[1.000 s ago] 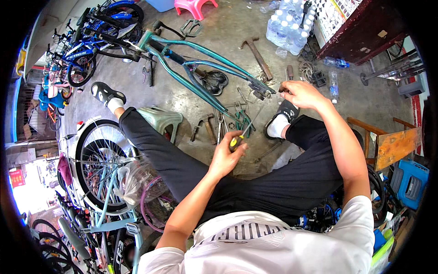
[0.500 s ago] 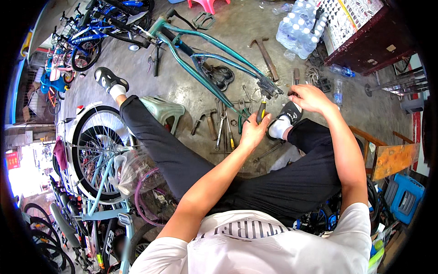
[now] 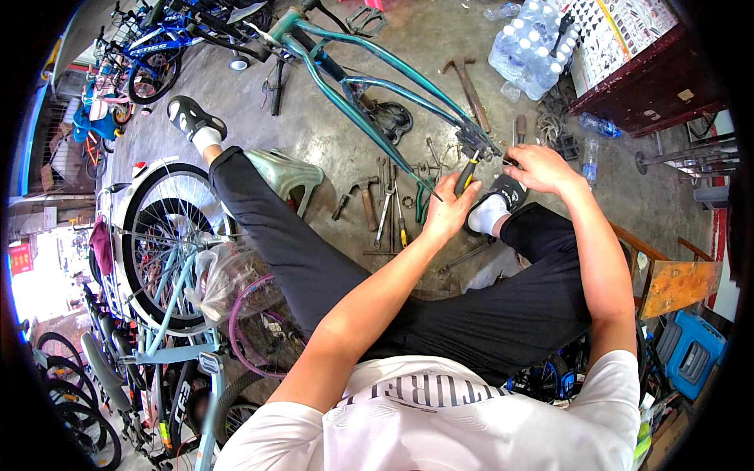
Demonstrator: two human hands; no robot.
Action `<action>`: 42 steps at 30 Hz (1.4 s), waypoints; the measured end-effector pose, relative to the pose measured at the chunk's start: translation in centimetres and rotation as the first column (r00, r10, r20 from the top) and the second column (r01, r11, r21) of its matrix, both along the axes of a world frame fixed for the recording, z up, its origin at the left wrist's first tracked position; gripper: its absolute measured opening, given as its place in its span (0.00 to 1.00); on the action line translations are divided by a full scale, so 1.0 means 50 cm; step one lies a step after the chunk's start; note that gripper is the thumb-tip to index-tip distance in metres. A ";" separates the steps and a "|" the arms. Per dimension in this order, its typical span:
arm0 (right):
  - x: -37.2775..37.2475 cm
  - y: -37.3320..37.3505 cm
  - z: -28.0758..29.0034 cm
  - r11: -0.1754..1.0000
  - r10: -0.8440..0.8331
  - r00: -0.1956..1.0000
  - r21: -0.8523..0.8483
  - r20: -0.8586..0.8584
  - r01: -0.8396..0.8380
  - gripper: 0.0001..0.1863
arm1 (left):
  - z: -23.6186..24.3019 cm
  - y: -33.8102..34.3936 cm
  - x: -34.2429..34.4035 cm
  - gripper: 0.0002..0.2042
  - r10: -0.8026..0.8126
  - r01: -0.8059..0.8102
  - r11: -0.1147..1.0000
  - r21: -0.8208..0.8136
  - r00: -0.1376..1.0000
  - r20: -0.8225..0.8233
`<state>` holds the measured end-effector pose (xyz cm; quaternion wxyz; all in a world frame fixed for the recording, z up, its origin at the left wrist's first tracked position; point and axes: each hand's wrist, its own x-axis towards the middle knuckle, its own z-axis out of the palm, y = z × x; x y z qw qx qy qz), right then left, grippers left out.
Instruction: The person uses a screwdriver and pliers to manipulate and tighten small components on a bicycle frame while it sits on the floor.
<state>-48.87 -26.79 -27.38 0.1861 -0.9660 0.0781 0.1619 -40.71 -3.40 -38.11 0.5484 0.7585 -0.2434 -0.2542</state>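
A teal bicycle frame (image 3: 369, 102) lies across the floor in front of me, its narrow end close to my hands. My left hand (image 3: 449, 206) is closed round a hand tool with a yellow-and-black handle (image 3: 466, 177). The tool's front end meets the dark metal part (image 3: 473, 143) at the frame's end, and its exact kind is unclear. My right hand (image 3: 543, 168) is closed just right of that part, fingertips pinched on something small and dark that I cannot make out. My dark clog (image 3: 509, 191) stands under the hands.
Hammers (image 3: 470, 94), a spanner (image 3: 384, 212) and other tools lie on the floor. A pale green stool (image 3: 287, 174) is left of them. Bottled water packs (image 3: 530, 47) stand at the far right, near a dark red cabinet (image 3: 628, 74). A white-tyred bicycle wheel (image 3: 169, 243) is at left.
My left hand has brought the yellow-and-black tool up against the metal part at the frame's end. My right hand keeps its pinch beside it. The whole view has shifted slightly.
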 end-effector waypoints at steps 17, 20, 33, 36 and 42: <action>0.010 0.009 0.011 1.000 0.007 0.999 0.013 -0.031 -0.006 0.19 | 0.007 0.009 0.026 0.23 0.123 -0.077 0.985 0.152 0.939 -0.322; 0.004 0.013 0.029 0.999 0.038 0.998 0.030 -0.054 -0.036 0.22 | 0.020 0.023 -0.028 0.27 0.022 0.058 0.990 0.130 0.839 -0.543; -0.098 0.061 0.249 0.936 -0.158 0.916 0.352 0.370 0.020 0.29 | 0.337 -0.053 -0.058 0.35 -0.571 0.326 0.809 -0.490 0.635 -0.520; -0.070 0.032 0.196 0.778 -0.471 0.757 0.619 0.453 0.113 0.20 | 0.365 -0.070 -0.017 0.32 -0.580 0.441 0.789 -0.428 0.765 -0.281; 0.023 -0.026 0.173 0.295 -0.879 0.464 0.890 0.110 0.347 0.19 | 0.381 -0.113 0.234 0.12 -0.321 0.317 0.938 0.139 0.647 0.692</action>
